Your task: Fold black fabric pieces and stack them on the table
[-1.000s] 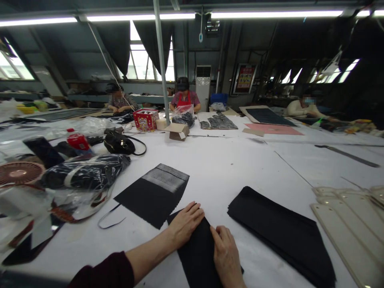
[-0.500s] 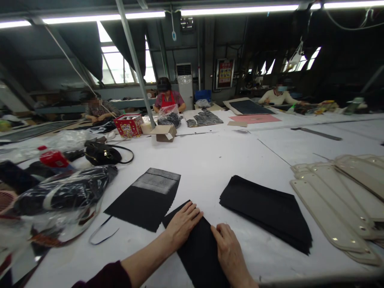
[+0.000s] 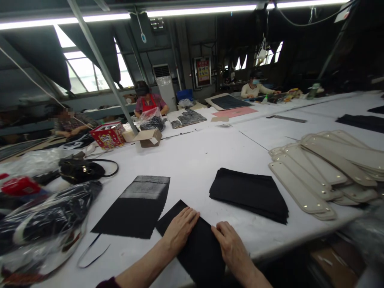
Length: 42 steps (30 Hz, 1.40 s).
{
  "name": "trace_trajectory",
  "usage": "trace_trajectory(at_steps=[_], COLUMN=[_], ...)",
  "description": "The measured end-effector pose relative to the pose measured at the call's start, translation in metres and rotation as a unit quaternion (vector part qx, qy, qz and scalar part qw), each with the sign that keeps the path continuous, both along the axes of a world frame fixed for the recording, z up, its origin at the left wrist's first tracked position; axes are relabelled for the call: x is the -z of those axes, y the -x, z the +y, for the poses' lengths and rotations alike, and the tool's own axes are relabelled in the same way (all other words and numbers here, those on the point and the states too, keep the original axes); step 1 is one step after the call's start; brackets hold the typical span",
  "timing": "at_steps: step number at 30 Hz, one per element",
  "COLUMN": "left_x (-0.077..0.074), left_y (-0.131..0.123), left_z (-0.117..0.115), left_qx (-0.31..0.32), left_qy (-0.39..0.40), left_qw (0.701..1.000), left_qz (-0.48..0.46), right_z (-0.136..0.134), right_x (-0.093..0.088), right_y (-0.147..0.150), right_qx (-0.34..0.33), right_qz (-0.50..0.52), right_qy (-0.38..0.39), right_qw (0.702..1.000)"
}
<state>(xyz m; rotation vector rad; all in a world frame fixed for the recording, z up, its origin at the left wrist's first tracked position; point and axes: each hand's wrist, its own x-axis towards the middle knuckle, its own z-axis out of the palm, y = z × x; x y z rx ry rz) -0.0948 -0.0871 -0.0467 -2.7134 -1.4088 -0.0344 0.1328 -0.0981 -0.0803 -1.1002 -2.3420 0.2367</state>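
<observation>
A piece of black fabric (image 3: 204, 252) lies at the table's front edge, under both hands. My left hand (image 3: 181, 229) rests flat on it near its far corner, fingers stretched along the upper edge. My right hand (image 3: 230, 243) has its fingers curled, thumb and forefinger gripping the fabric's right edge. To the left lies another black fabric piece (image 3: 129, 216) with a whitish, shiny band across its far end. A stack of black fabric pieces (image 3: 249, 194) sits to the right, apart from my hands.
Beige strap-like panels with metal studs (image 3: 300, 184) are piled at the right. A black handbag (image 3: 81, 170) and a plastic-wrapped bundle (image 3: 51, 216) lie left. Farther back are an opened carton (image 3: 148, 138), a red box (image 3: 108, 136) and a metal pole (image 3: 102, 64). Several co-workers sit across the table.
The view has swung to the right, so the scene appears shifted left. My left hand sits slightly farther from the fabric's far corner. My right hand keeps its hold on the edge.
</observation>
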Motion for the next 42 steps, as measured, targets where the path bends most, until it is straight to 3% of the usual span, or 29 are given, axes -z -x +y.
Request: trace_trajectory(at_steps=[7, 13, 20, 28, 32, 37, 42], left_x=[-0.002, -0.007, -0.002, -0.005, -0.001, -0.002, -0.01], left_y=[-0.008, -0.021, -0.031, -0.043, -0.048, -0.039, -0.012], left_z=[-0.006, -0.007, -0.013, -0.016, -0.023, -0.02, -0.01], left_qx=[0.013, 0.023, 0.016, 0.038, 0.035, 0.048, -0.032], left_qy=[-0.01, 0.03, 0.011, 0.049, 0.023, 0.025, 0.036], left_qw=[1.0, 0.999, 1.0, 0.998, 0.999, 0.998, 0.998], left_qz=[0.012, -0.005, 0.011, 0.017, 0.017, 0.018, 0.046], right_z=[-0.006, -0.013, -0.019, -0.028, -0.035, -0.039, -0.038], right_x=[-0.003, -0.008, -0.012, -0.008, -0.008, -0.008, -0.002], right_y=[-0.011, -0.021, -0.027, -0.034, -0.04, -0.044, -0.045], right_qx=[0.0, -0.004, 0.005, 0.034, 0.056, 0.066, 0.067], right_qz=[-0.011, -0.012, -0.019, -0.033, -0.023, -0.001, 0.035], right_qy=[0.0, 0.027, 0.006, -0.011, -0.009, 0.005, 0.001], right_qw=[1.0, 1.0, 1.0, 0.999, 0.998, 0.998, 0.997])
